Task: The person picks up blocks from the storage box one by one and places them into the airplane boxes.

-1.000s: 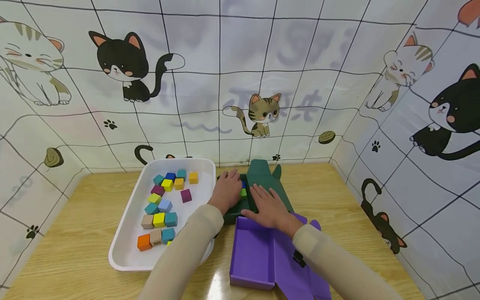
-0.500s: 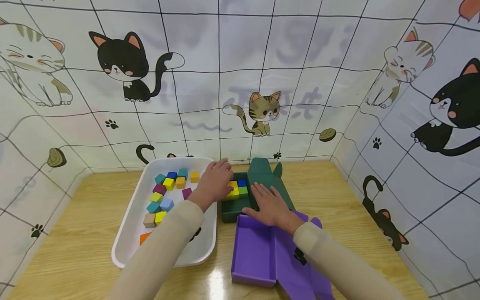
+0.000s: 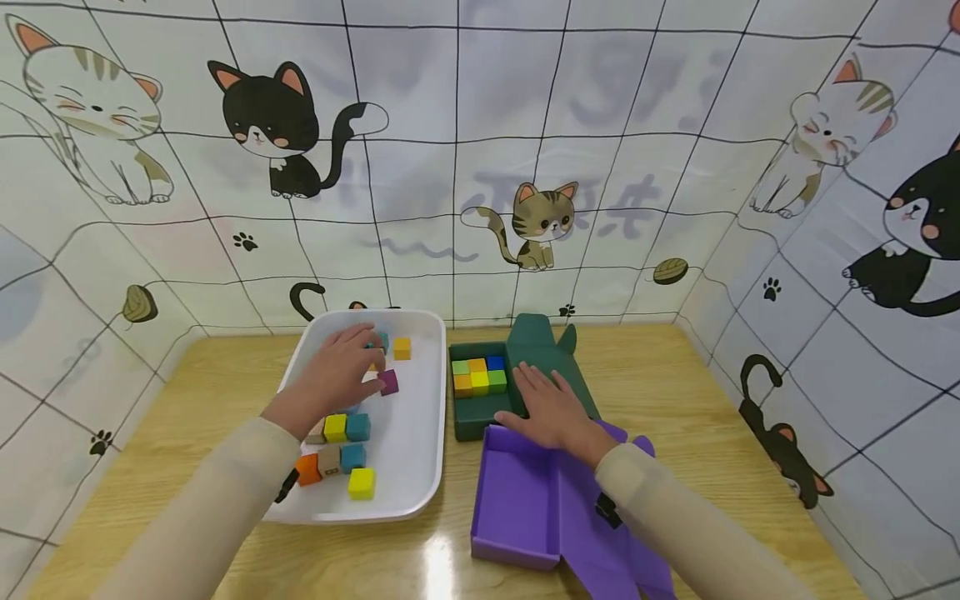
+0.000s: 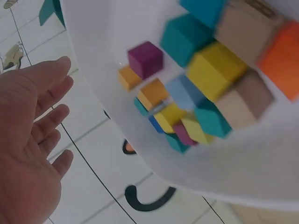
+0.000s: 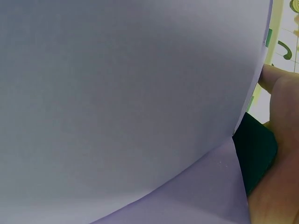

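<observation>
My left hand [image 3: 337, 367] hovers over the far part of the white tray [image 3: 412, 442], its fingers loosely bent and holding nothing. Nearest to its thumb lies a maroon cube [image 3: 388, 382]. Other coloured cubes lie around or partly under the hand, among them an orange-yellow cube [image 3: 402, 348] and a yellow cube [image 3: 362, 483]. In the left wrist view the palm [image 4: 28, 135] appears apart from the cubes. My right hand [image 3: 551, 412] rests flat, fingers straight, on the unfolded lid of the green box [image 3: 474, 412]. Several cubes fill the far part of that box in two rows.
An open purple box [image 3: 517, 500] stands in front of the green one, its lid folded out to the right beneath my right forearm. The wooden table [image 3: 675, 467] meets a cat-patterned wall covering [image 3: 420, 183] at the back and sides.
My left hand has come out of the green box and moved left over the white tray, uncovering the cubes in the box. My right hand stays on the green lid.
</observation>
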Tool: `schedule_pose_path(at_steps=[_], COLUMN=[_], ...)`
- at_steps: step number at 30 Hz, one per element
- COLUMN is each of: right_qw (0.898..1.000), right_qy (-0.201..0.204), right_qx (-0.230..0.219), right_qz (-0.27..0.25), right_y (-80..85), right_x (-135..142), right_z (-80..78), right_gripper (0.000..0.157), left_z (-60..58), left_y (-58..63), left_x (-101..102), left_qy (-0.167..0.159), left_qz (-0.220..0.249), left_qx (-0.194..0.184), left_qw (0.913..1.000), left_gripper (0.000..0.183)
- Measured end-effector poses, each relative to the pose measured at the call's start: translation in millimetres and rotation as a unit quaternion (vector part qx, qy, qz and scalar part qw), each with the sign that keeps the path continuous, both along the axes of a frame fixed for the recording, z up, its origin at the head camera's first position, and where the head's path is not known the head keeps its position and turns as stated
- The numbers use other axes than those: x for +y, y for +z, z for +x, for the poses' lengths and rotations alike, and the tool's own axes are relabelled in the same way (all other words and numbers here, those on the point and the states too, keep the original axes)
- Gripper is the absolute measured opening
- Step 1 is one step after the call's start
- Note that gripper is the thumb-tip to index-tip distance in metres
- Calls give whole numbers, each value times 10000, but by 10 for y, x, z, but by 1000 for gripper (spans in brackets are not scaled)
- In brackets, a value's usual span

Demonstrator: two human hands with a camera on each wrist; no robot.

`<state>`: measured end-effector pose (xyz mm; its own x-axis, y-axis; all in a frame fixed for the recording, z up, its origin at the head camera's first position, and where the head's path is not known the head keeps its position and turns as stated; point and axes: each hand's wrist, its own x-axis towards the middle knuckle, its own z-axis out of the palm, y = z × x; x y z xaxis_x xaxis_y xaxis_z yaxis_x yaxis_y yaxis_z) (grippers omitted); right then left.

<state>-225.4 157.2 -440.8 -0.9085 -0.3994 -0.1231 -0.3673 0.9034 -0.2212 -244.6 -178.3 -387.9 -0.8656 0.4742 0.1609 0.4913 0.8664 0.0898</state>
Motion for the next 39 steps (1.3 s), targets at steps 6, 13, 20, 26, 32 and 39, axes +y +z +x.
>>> schedule_pose_path(at_steps=[6,13,20,26,32,39], right_qw=[10000,10000,10000,10000,10000,10000], right_qy=[32,66,55,57,54,41], right_qx=[-6,32,-9,6,-10,-46], right_qz=[8,-7,-21,-45,-23,33], right_y=[-20,-40,-35,-36,-27,-18], right_x=[22,29,27,22,5,-2], right_z=[-13,-26,-37,-35,-22,-18], right_gripper=[84,85,85,84,85,85], left_z=[215,495,687,724,742,738], left_y=[-96,-221,-284,-324,-395,-451], left_x=[-241,-290,-276,-283,-267,-225], left_qy=[49,-270,-672,-710,-692,-680], left_qz=[-264,-314,-92,-140,-291,-486], left_qx=[-381,-704,-1249,-1586,-1566,-1506], left_qw=[9989,9967,9898,9847,9848,9850], left_gripper=[16,16,19,23,26,27])
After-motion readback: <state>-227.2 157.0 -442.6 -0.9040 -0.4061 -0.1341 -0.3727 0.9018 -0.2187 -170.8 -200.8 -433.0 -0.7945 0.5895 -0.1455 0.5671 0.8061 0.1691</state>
